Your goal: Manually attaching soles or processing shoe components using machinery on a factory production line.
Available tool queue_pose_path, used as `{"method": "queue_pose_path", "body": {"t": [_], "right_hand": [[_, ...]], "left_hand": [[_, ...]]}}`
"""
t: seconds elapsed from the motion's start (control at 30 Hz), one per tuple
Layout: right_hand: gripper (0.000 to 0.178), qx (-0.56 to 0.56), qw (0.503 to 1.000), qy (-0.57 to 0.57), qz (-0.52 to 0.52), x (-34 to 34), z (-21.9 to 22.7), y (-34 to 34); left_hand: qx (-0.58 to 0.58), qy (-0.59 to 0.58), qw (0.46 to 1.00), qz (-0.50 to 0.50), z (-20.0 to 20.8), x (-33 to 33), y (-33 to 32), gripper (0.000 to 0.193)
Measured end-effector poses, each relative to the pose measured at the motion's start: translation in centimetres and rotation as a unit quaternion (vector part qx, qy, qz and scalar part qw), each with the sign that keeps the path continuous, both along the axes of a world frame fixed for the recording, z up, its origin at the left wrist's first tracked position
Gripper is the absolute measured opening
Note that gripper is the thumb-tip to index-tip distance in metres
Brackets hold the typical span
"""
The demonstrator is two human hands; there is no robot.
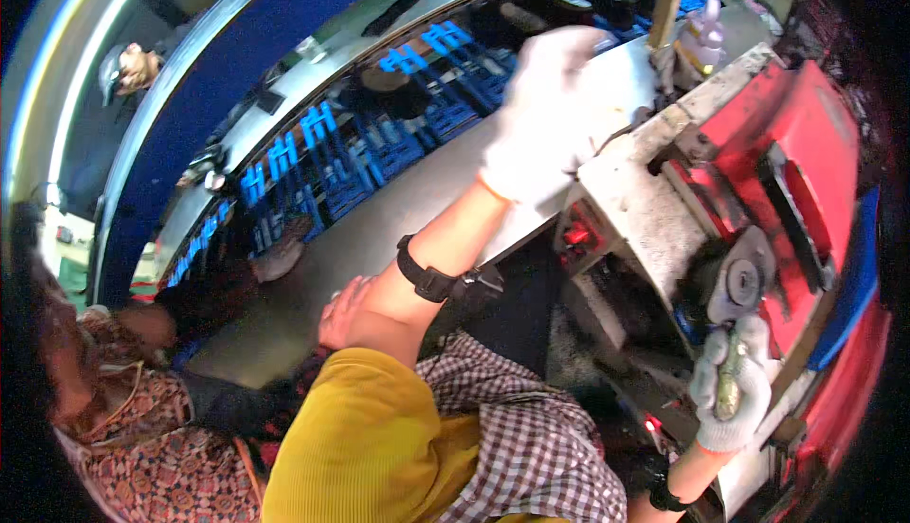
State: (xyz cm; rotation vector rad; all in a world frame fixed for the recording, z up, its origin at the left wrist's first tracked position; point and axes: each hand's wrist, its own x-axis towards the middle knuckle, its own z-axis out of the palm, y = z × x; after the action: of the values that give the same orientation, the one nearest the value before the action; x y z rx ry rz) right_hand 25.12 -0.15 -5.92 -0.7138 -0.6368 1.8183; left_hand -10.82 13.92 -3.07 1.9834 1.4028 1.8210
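My right hand, in a white glove, is closed around a brass-coloured elongated piece. It is just below a round grey wheel mounted in a red machine; from this view I cannot tell whether the piece touches the wheel. Stretched out ahead, my left hand, also white-gloved, is over the far end of the grey work surface, beside the machine's pale top edge. Motion smears its fingers, and whatever may be in them cannot be made out.
A conveyor carrying several blue fixtures runs along the far side of the grey work surface. At left another person in a patterned garment reaches toward it. A pale purple bottle stands by a wooden post.
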Motion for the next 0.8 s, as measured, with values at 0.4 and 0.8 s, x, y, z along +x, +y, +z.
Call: {"method": "queue_pose_path", "body": {"t": [0.4,0.8], "right_hand": [[0.016,-0.03,0.999,0.012,-0.025,-3.4,3.1,-1.3],[0.022,-0.032,0.998,0.043,-0.018,-2.8,2.9,0.1]], "left_hand": [[-0.007,0.424,0.846,-0.324,8.4,16.6,1.4,0.031],[-0.105,0.503,0.815,-0.267,9.6,18.9,2.2,0.061]]}}
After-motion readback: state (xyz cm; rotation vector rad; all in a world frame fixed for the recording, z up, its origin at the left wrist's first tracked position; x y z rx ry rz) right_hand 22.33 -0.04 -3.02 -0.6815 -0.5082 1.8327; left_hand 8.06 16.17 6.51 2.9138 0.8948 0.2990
